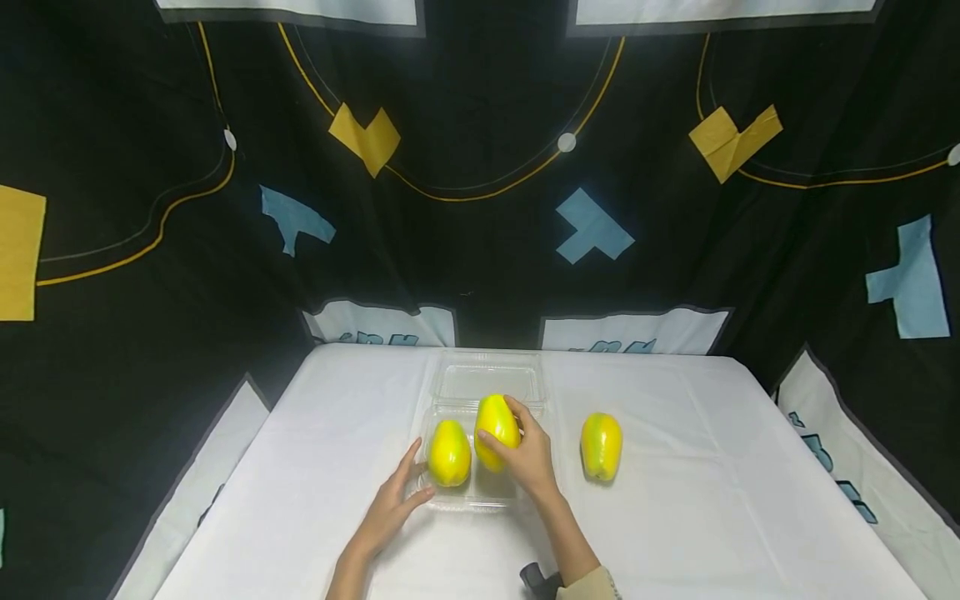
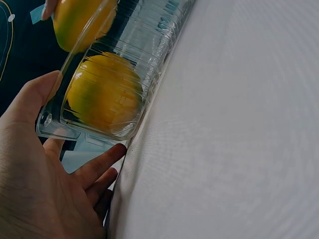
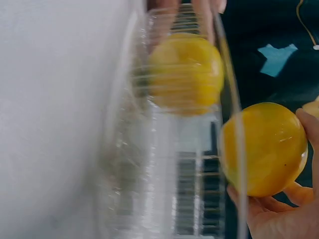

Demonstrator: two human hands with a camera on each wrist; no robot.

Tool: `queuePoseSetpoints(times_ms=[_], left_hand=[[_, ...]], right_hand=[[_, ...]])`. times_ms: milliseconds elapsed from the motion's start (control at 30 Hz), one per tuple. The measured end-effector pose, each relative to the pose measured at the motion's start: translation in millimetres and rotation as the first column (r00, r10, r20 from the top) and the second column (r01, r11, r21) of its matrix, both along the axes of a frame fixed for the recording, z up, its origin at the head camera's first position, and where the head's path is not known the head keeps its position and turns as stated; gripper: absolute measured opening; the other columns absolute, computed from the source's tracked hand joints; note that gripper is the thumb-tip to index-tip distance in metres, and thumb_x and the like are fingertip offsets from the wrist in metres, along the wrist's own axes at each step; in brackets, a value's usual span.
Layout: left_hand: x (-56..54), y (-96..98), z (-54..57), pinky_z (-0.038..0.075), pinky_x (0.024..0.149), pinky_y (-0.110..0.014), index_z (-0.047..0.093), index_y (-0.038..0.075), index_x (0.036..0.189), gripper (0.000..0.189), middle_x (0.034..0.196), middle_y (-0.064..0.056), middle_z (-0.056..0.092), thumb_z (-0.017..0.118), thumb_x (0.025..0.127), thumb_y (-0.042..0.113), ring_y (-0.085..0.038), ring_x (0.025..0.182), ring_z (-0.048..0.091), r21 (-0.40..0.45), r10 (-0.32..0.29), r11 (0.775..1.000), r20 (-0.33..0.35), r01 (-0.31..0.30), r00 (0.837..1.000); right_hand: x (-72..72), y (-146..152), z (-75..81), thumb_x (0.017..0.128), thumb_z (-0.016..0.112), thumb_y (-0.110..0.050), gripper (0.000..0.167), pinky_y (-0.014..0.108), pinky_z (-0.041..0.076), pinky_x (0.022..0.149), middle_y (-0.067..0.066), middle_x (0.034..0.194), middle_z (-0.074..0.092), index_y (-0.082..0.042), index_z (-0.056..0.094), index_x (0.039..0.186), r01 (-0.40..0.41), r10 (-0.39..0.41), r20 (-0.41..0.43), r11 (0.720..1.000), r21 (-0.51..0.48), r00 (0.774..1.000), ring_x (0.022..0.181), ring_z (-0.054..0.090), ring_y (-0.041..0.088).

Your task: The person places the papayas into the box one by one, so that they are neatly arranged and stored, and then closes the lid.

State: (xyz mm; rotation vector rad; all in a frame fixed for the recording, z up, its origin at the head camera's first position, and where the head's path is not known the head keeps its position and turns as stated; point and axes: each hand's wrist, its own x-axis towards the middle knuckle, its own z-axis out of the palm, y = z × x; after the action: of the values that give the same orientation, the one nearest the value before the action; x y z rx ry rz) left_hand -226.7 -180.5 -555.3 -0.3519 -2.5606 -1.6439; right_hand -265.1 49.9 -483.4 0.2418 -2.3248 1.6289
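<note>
A clear plastic clamshell container (image 1: 491, 497) lies on the table, its lid (image 1: 489, 382) folded back. One glossy yellow-green oval fruit (image 1: 450, 454) sits in its left half. My right hand (image 1: 531, 457) grips a second such fruit (image 1: 495, 423) between thumb and fingers, over the container's right half. The right wrist view shows this held fruit (image 3: 266, 149) above the container's rim. At the near left corner, my left hand (image 1: 393, 504) touches the container with thumb and fingers spread. In the left wrist view its thumb (image 2: 40, 92) lies against the rim.
A third yellow-green fruit (image 1: 602, 447) lies on the white tabletop (image 1: 697, 500) to the right of the container. Dark cloth (image 1: 480, 267) with yellow and blue patches hangs around the table. A dark device (image 1: 538, 581) is at my right wrist.
</note>
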Motion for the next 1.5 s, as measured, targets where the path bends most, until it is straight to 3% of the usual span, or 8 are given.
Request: queuePoseSetpoints(times_ms=[100, 300, 400, 633, 700, 967, 1167, 1500], left_hand=[[2.3, 2.4, 5.6, 0.012, 0.097, -0.072, 0.019, 0.025, 0.148, 0.071, 0.133, -0.018, 0.048, 0.059, 0.09, 0.026, -0.041, 0.131, 0.028, 0.001, 0.011, 1.0, 0.006, -0.011, 1.0], [15.2, 7.6, 32.2, 0.014, 0.097, -0.072, 0.019, 0.012, 0.148, 0.07, 0.132, -0.024, 0.046, 0.057, 0.09, 0.021, -0.044, 0.13, 0.027, -0.002, -0.006, 1.0, 0.029, 0.006, 1.0], [17.0, 8.5, 35.5, 0.016, 0.096, -0.072, 0.019, 0.01, 0.148, 0.069, 0.132, -0.024, 0.047, 0.056, 0.091, 0.021, -0.045, 0.129, 0.028, -0.015, -0.008, 1.0, 0.026, 0.008, 1.0], [1.9, 2.8, 4.7, 0.013, 0.097, -0.072, 0.019, 0.026, 0.148, 0.07, 0.132, -0.018, 0.049, 0.058, 0.09, 0.027, -0.042, 0.131, 0.027, -0.012, 0.023, 1.0, 0.01, -0.022, 1.0], [-0.7, 1.0, 0.4, 0.014, 0.097, -0.071, 0.019, 0.029, 0.148, 0.071, 0.132, -0.016, 0.049, 0.058, 0.089, 0.03, -0.041, 0.132, 0.027, -0.013, 0.02, 1.0, 0.008, -0.02, 1.0], [-0.7, 1.1, -1.6, 0.015, 0.097, -0.071, 0.018, 0.027, 0.148, 0.072, 0.133, -0.016, 0.049, 0.058, 0.089, 0.031, -0.04, 0.132, 0.028, -0.026, 0.017, 1.0, 0.005, -0.017, 1.0], [-0.2, 1.2, -2.0, 0.013, 0.097, -0.071, 0.02, 0.026, 0.148, 0.072, 0.133, -0.018, 0.048, 0.06, 0.088, 0.026, -0.041, 0.132, 0.025, 0.03, 0.008, 1.0, 0.002, -0.008, 1.0], [-0.4, 0.5, -2.8, 0.013, 0.098, -0.071, 0.018, 0.033, 0.147, 0.071, 0.135, -0.014, 0.048, 0.058, 0.089, 0.034, -0.04, 0.133, 0.025, 0.005, 0.01, 1.0, 0.018, -0.01, 1.0]], right_hand=[[-2.1, -4, -5.7, 0.074, 0.077, -0.035, 0.069, 0.044, 0.048, 0.088, 0.013, 0.126, 0.055, -0.01, 0.049, 0.132, -0.017, 0.015, 0.039, 0.998, 0.062, 0.999, 0.109, 0.055, 0.031], [-4.7, -8, -17.6, 0.075, 0.075, -0.038, 0.07, 0.043, 0.049, 0.086, 0.016, 0.123, 0.056, -0.006, 0.049, 0.131, -0.037, 0.021, 0.109, 0.987, 0.154, 0.994, 0.105, 0.057, 0.031], [-4.5, -8, -22.3, 0.075, 0.075, -0.039, 0.071, 0.043, 0.05, 0.084, 0.019, 0.122, 0.056, -0.004, 0.048, 0.131, -0.031, 0.008, 0.131, 0.985, 0.172, 0.991, 0.104, 0.057, 0.032], [-7.0, -11, -27.9, 0.075, 0.075, -0.038, 0.073, 0.044, 0.049, 0.086, 0.02, 0.123, 0.055, -0.002, 0.047, 0.131, -0.011, -0.016, 0.148, 0.984, 0.176, 0.989, 0.105, 0.056, 0.034], [-8.4, -11, -28.8, 0.075, 0.075, -0.038, 0.073, 0.044, 0.05, 0.085, 0.02, 0.121, 0.055, -0.002, 0.046, 0.131, -0.007, -0.023, 0.154, 0.982, 0.187, 0.988, 0.104, 0.057, 0.034], [-11.7, -12, -31.7, 0.077, 0.074, -0.035, 0.072, 0.046, 0.049, 0.084, 0.023, 0.118, 0.055, 0.001, 0.045, 0.132, -0.019, -0.02, 0.193, 0.98, 0.2, 0.981, 0.102, 0.056, 0.036], [-12.6, -13, -31.4, 0.08, 0.07, -0.04, 0.073, 0.049, 0.047, 0.087, 0.024, 0.119, 0.054, 0.002, 0.043, 0.133, -0.041, -0.008, 0.219, 0.975, 0.22, 0.976, 0.105, 0.055, 0.038], [-13.4, -14, -32.3, 0.082, 0.065, -0.044, 0.073, 0.051, 0.042, 0.094, 0.025, 0.125, 0.051, 0.001, 0.041, 0.135, -0.053, -0.006, 0.238, 0.969, 0.241, 0.971, 0.114, 0.05, 0.04]])
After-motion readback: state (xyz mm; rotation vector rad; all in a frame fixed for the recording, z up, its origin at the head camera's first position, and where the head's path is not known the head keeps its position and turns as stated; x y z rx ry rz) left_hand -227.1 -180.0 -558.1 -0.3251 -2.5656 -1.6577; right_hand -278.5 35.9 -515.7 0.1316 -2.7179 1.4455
